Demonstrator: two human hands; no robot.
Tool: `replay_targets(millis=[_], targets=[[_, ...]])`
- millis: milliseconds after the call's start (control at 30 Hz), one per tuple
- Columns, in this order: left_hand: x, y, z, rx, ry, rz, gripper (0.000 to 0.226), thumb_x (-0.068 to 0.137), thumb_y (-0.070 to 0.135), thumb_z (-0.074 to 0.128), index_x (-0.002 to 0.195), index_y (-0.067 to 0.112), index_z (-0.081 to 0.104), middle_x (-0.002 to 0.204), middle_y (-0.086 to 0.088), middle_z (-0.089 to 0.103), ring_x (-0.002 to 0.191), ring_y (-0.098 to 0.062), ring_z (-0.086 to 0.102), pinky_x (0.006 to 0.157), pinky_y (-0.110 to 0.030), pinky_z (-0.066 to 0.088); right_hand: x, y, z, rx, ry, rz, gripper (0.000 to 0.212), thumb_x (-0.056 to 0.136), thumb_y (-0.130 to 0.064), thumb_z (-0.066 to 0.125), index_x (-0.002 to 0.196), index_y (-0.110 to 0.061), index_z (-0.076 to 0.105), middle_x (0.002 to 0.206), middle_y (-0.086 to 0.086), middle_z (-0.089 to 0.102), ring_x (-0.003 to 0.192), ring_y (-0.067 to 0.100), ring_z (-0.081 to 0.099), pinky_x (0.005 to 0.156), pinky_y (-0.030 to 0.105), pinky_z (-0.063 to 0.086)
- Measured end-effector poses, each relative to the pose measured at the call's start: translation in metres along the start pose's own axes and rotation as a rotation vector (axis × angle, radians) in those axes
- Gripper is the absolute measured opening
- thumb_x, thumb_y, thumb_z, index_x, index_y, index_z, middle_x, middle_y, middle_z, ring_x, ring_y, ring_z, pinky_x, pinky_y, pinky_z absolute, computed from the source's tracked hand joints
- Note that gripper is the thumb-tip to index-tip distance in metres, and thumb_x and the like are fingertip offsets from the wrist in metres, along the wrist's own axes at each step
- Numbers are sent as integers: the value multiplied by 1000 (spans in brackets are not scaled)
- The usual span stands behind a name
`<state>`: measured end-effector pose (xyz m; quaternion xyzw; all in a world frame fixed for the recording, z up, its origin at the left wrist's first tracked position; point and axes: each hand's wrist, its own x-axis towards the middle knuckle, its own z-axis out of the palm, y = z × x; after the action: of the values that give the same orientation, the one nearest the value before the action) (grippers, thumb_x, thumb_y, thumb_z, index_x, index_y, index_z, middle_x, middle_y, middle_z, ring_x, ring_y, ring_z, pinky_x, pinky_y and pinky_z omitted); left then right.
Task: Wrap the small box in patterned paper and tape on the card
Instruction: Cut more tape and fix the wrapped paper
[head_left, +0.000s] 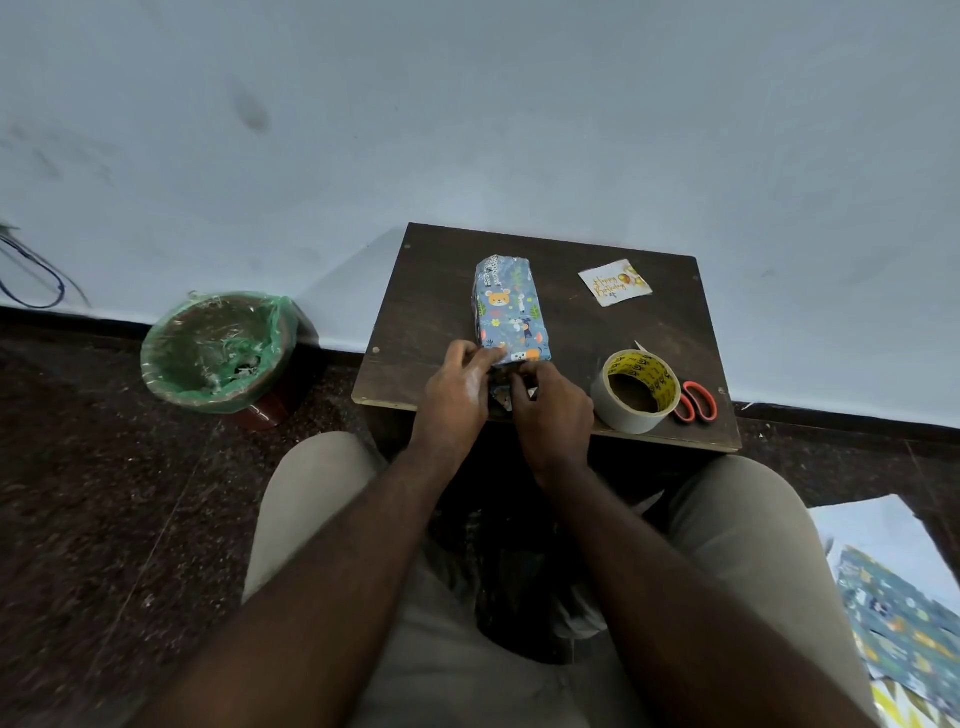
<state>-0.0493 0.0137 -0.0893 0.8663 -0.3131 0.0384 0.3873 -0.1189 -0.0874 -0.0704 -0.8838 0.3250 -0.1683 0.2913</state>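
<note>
Wrapped box (510, 312), lying flat, long axis pointing away, both hands pinching near end

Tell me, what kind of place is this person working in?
Likely a plain room at home, not a workshop: a low wooden table against a bare wall, a lined bin on the floor, spare wrapping paper beside the person.

Single view: wide-angle camera worn on the head. Faces forward and steeply down from above the seated wearer's lap (415, 675). Left hand (452, 400) and right hand (553, 415) meet near frame centre, at the near edge of the surface (431, 291), close range. The whole surface fits in frame. Wall (467, 104) fills the upper half; floor (78, 493) lies left, edges bowed by the lens.
</note>
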Motion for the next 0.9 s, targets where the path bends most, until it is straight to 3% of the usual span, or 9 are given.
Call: replay_targets(millis=[267, 567, 900], targets=[[0, 0, 0, -5, -4, 1, 34, 97, 8, 58, 131, 12, 62, 120, -12, 54, 98, -29, 65, 84, -44, 58, 1, 1, 1, 103, 50, 28, 20, 93, -32, 66, 108, -19, 62, 102, 1, 74, 90, 21, 71, 76, 39, 56], [0, -2, 1, -21, -3, -8, 34, 97, 7, 57, 130, 13, 63, 119, -12, 54, 96, -30, 65, 83, -44, 57, 2, 4, -1, 132, 80, -29, 18, 91, -31, 69, 103, -18, 66, 97, -1, 75, 88, 15, 70, 74, 38, 56], [0, -4, 2, -33, -8, -7, 33, 98, 8, 56, 130, 12, 63, 118, -12, 54, 96, -31, 64, 82, -46, 58, 8, 8, -3, 330, 158, 85, 8, 91, -28, 70, 96, -24, 64, 86, -8, 72, 76, 9, 69, 69, 43, 58]])
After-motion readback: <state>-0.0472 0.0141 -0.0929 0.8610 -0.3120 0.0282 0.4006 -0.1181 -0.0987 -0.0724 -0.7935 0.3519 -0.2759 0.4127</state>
